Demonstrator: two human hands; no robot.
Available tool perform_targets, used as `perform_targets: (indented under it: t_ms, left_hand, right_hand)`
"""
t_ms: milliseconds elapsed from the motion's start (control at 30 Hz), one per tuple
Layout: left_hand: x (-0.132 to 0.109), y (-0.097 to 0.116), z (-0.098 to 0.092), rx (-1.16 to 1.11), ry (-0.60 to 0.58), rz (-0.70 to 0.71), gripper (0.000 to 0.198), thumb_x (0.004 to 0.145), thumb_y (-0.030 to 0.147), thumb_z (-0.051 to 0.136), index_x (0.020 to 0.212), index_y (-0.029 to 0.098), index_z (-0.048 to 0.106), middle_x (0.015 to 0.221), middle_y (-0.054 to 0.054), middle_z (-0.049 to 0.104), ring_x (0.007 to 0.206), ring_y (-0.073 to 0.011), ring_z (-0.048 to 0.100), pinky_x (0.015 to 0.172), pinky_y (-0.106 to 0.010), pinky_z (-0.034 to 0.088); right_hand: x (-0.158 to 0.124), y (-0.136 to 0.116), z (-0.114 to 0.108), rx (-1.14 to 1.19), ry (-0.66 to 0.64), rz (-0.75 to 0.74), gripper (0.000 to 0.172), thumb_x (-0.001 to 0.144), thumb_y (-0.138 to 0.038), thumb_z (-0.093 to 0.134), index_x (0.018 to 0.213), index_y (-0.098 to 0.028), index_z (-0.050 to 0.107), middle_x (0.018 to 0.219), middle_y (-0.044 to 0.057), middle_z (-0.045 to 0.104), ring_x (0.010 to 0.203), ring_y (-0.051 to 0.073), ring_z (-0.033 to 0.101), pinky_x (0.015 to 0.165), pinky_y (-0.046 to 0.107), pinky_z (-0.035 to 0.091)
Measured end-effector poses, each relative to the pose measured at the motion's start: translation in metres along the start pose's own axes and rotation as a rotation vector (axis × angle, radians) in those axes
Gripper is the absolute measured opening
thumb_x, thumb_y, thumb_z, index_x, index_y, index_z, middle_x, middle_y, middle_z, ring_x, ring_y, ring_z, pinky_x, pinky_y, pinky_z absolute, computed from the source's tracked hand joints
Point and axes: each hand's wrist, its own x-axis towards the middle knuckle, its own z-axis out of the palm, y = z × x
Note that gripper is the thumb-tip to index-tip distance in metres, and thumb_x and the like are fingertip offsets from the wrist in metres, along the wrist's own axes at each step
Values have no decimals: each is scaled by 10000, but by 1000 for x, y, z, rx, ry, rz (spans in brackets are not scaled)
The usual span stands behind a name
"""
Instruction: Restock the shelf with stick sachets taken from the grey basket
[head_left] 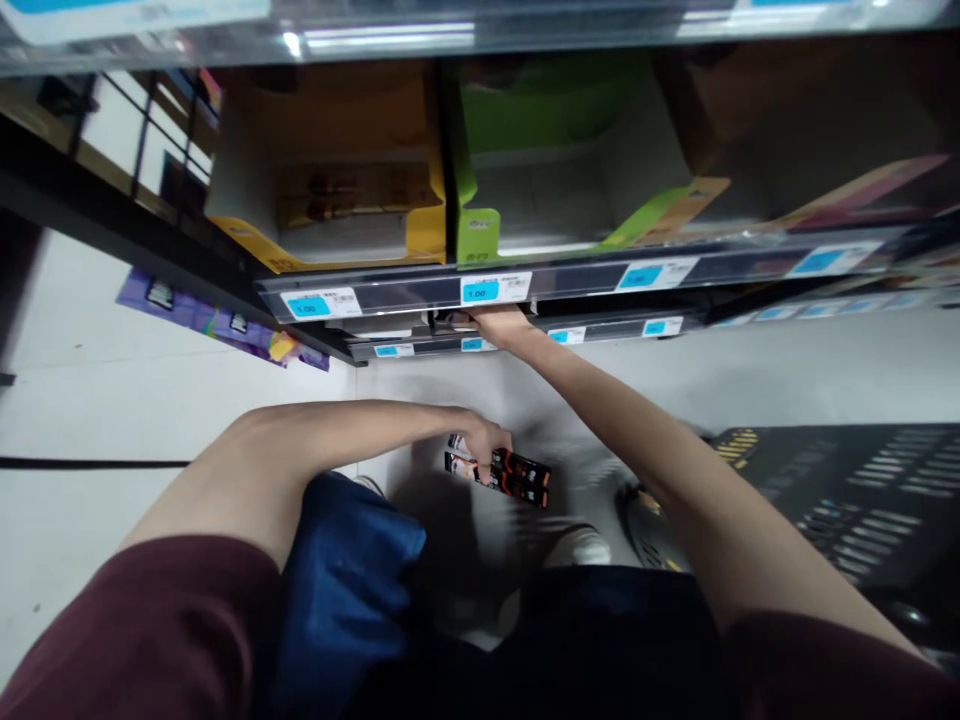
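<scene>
Low over the floor, my left hand (487,445) is closed around two long, slim black packages (525,478) with orange and white print, lying side by side. My right hand (499,322) reaches under the price-tag edge of a shelf, into the gap above the lower shelf (592,328). Its fingers are hidden there, so what they touch does not show. Just above that hand is the shelf edge (562,285) with blue and white price labels.
A yellow carton (424,235) with a few packets inside and a green carton (480,235) stand on the upper shelf. Purple packets (195,310) hang at the left. A dark slatted crate (847,500) sits on the floor at the right. My shoes are below.
</scene>
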Motion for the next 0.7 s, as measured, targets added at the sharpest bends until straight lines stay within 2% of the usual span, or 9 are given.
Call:
perform_targets:
  t_ms: [67,167,300,367,433,533,600,700]
  left_hand:
    - [-1,2,0,-7,10,8,267,461,200,836,690,177,701,599,56,645,641,-147,561,601,-245,431]
    - [-3,3,-3,-46,22,22,350,458,246,856,757,163,693,653,55,652,676,-143,565,623,-240,443]
    - [-10,0,-8,-193,97,12,380,452,289,871,754,150,687,677,36,666,671,-150,575,644,-255,464]
    - [-16,-5,-14,-322,193,5,371,489,299,855,787,148,692,712,14,686,682,-160,600,658,-265,480]
    - [-24,-10,-22,-427,316,-11,357,530,297,832,821,145,691,730,-4,694,678,-164,616,647,-270,486]
    - [-34,-14,-38,-446,575,-50,343,558,290,820,833,140,682,713,-1,679,632,-142,589,610,-257,463]
    - [-38,-14,-51,-435,715,-56,357,569,296,821,858,139,682,722,6,672,616,-120,559,604,-246,441]
    - [-40,-10,-66,-457,821,-30,371,576,300,826,870,130,677,738,10,657,626,-105,533,625,-246,426]
  right_hand:
    - [-2,-6,-2,-24,34,31,381,976,-216,413,1303,-156,600,1357,148,586,1213,317,528,1057,455,380]
    - [-6,-8,-7,-42,5,29,397,954,-149,401,1280,-158,625,1390,155,559,1223,321,532,1061,451,369]
    - [-22,3,-18,-31,20,-6,447,969,-269,441,1396,-168,526,1387,154,564,1199,336,553,1014,451,399]
    - [-36,17,-22,-2,52,-29,451,982,-351,432,1372,-155,545,1311,163,617,1152,330,584,957,426,432]
    - [-52,32,-26,52,80,-53,413,996,-369,400,1234,-138,645,1190,156,677,1076,301,619,902,381,449]
    - [-75,54,-33,148,144,-34,389,987,-361,420,992,-120,726,1009,130,717,948,256,643,849,339,449]
    - [-87,65,-40,211,177,22,377,964,-383,478,923,-110,735,926,119,719,881,239,642,821,334,452]
    - [-100,73,-49,372,84,91,368,866,-463,641,900,-112,747,850,90,722,792,212,648,767,320,477]
